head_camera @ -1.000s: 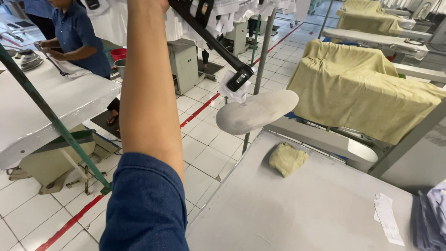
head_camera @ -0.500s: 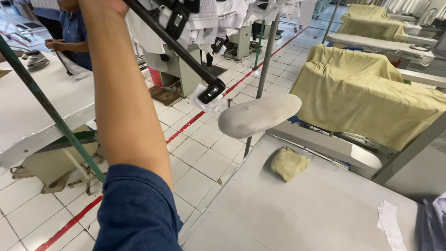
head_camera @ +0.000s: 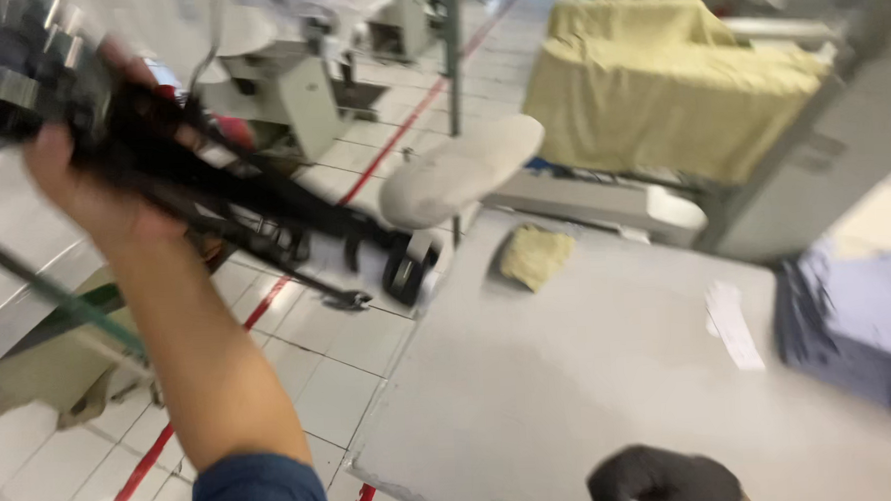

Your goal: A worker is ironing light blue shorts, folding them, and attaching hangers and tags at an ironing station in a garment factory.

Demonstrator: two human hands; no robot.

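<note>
A bundle of black clothes hangers (head_camera: 213, 206) is gripped by the left hand (head_camera: 87, 186), raised at the left of the blurred scene, with the bare forearm and a blue sleeve (head_camera: 256, 494) seen below it. A grey padded table (head_camera: 591, 374) is spread to the right; a small yellow cloth (head_camera: 536, 257) and a white paper slip (head_camera: 731, 323) are laid on it. A dark-gloved right hand (head_camera: 666, 479) is seen at the near edge. A yellow-covered table (head_camera: 668, 80) is placed farther back.

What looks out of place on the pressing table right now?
Only the crumpled yellow cloth, lying loose near the grey table's far end. The left hand grips black hangers off to the side.
</note>
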